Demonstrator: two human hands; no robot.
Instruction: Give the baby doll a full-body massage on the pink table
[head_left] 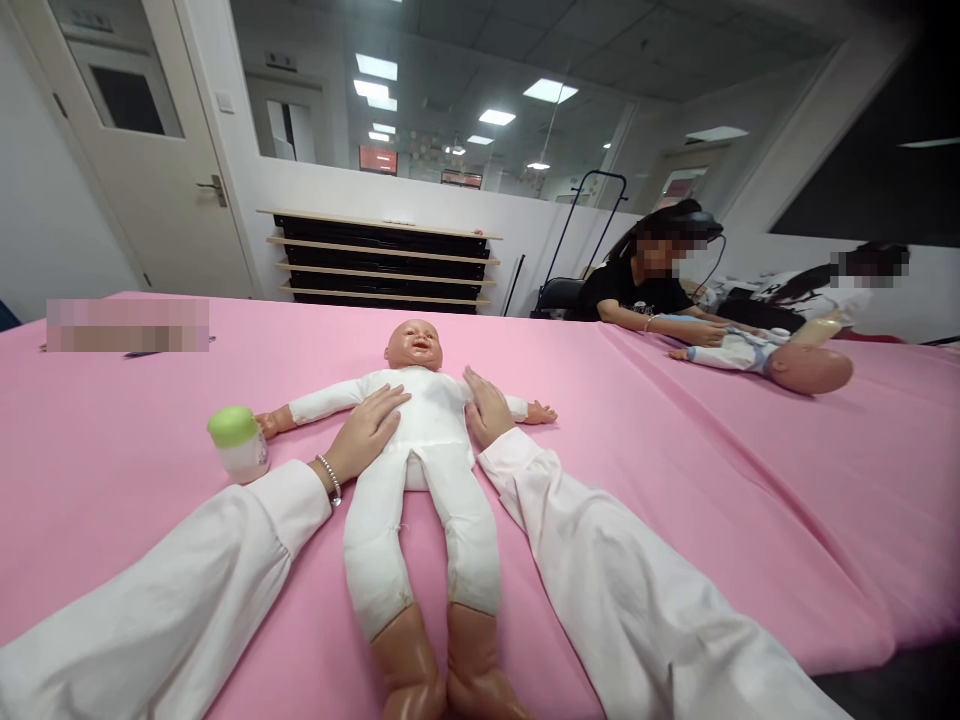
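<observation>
Fingers point(386, 400) of the left hand point(367, 432) spread flat and loose on the chest of the baby doll point(424, 440), gripping nothing; palm down on the white cloth body. Fingers point(474, 384) of the right hand point(487, 412) likewise extended and laid flat against the doll's other side, near its armpit, holding nothing. Beaded bracelet point(328, 478) on the left wrist, white sleeves point(600, 570) on both forearms.

Doll lying face up on the pink counter point(675, 480), head away from the wearer, arms stretched out to both sides, legs pointing back toward the camera, bare plastic feet at the lower edge of the view. Small white bottle with a green cap point(237, 442) standing upright just beside the doll's outstretched hand, on the wearer's left, touched by neither hand.

Farther along the counter, to the right, two other people point(637, 290) seated, hands on a second doll point(772, 358) lying there. Dark slatted shelf point(382, 262) against the far wall, closed door point(150, 150) at the left.
</observation>
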